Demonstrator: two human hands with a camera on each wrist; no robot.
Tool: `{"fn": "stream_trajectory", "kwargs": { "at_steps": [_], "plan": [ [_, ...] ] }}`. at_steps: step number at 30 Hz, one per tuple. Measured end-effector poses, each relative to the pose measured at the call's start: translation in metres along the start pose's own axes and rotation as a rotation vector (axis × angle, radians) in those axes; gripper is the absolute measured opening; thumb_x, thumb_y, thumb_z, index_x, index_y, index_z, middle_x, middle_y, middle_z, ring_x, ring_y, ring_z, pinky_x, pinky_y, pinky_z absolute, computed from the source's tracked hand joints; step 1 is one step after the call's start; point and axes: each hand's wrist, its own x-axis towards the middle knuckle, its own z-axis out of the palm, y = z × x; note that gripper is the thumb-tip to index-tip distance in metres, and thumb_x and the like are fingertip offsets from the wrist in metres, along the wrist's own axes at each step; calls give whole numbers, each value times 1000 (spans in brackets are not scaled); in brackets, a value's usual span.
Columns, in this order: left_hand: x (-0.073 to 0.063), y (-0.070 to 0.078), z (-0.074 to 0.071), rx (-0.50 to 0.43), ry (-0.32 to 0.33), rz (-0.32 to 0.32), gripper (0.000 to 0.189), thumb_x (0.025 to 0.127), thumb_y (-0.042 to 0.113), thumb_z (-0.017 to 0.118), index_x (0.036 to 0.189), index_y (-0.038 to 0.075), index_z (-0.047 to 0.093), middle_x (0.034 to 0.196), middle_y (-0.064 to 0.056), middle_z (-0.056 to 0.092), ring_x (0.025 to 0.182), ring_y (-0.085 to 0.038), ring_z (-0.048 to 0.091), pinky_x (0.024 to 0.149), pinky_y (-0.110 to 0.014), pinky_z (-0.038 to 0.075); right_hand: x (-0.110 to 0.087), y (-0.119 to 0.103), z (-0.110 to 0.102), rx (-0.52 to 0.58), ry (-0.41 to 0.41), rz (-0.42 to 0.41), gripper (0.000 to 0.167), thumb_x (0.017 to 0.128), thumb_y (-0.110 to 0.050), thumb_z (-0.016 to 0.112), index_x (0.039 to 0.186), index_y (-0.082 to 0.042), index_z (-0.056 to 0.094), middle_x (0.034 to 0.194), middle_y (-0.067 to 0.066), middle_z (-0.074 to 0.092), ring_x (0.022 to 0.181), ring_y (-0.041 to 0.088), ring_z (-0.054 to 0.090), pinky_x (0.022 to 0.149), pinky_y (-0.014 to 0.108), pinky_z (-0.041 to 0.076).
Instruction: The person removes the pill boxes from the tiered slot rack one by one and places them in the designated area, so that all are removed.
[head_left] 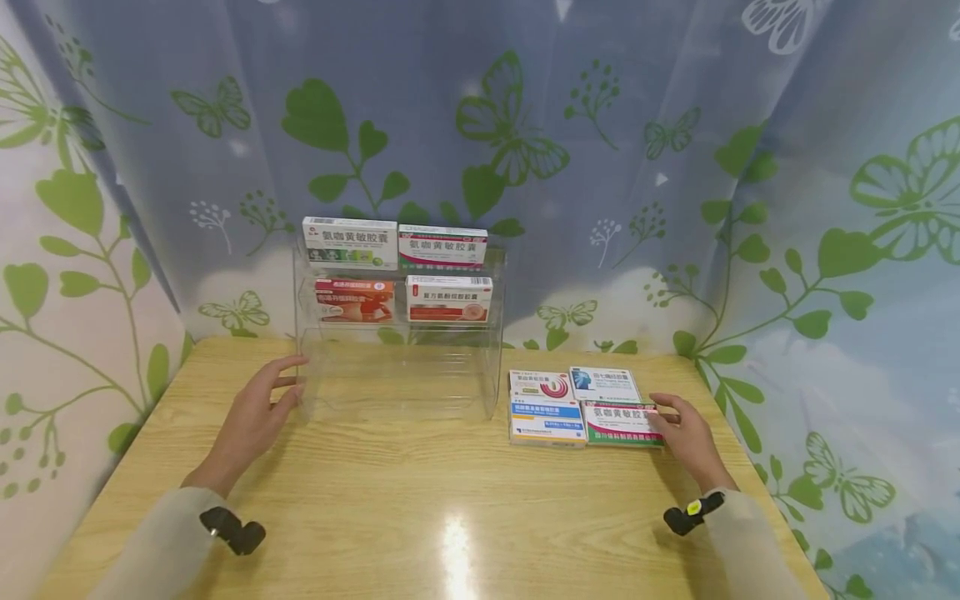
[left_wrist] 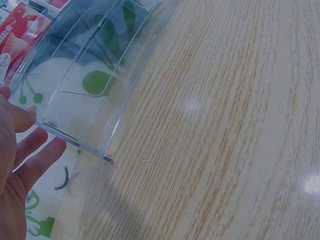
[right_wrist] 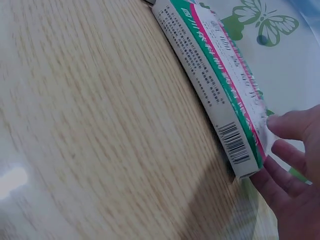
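Observation:
A clear acrylic display rack (head_left: 401, 367) stands on the table, with medicine boxes in its upper two tiers and its lowest tier bare. My left hand (head_left: 258, 417) is at the rack's left side, fingers loosely bent and fingertips at the side panel (left_wrist: 75, 137). To the right of the rack, several medicine boxes lie flat in two rows. My right hand (head_left: 686, 437) is at the right end of the green-and-pink medicine box (head_left: 618, 423). Its thumb is by the box's top edge and its other fingers are beside the barcode end (right_wrist: 235, 145), without a visible grip.
Beside the green-and-pink box lie a blue-and-white box (head_left: 546, 421), a box with a red curved mark (head_left: 536, 384) and a box with a blue head picture (head_left: 603, 384). A patterned curtain (head_left: 420, 108) hangs behind the wooden table (head_left: 360, 500).

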Motion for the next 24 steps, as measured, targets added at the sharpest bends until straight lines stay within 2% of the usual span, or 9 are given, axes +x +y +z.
{"fn": "stream_trajectory", "kwargs": {
  "at_steps": [4,6,13,21,24],
  "plan": [
    [0,0,0,-6,-1,-5,51,111,0,59,160,8,49,162,-28,48,129,-51,66,89,-61,66,-1,-2,1,-8,0,0,53,115,-25,59,162,-4,47,168,30,39,145,49,54,103,43,61],
    [0,0,0,-6,-2,-8,52,111,0,59,161,8,48,162,-27,48,129,-50,66,89,-61,66,-1,-2,1,-20,4,6,53,114,-24,61,161,-3,48,167,30,40,144,49,55,105,48,60],
    [0,0,0,-6,-2,-12,51,111,1,59,161,8,48,162,-27,49,129,-50,66,89,-60,66,2,0,5,-76,-2,31,53,109,-21,69,155,1,53,159,32,49,136,49,60,97,41,61],
    [0,-1,0,-12,1,-4,51,111,1,59,160,6,49,161,-27,49,129,-50,66,88,-57,67,2,2,7,-72,5,18,53,111,-24,66,156,1,52,158,32,49,135,48,60,93,35,60],
    [0,0,0,-10,-1,-5,50,111,1,59,160,5,49,162,-27,49,129,-50,66,88,-59,67,1,2,7,-70,31,6,51,113,-26,63,156,-1,53,158,30,50,136,46,60,97,38,59]
  ]
}}
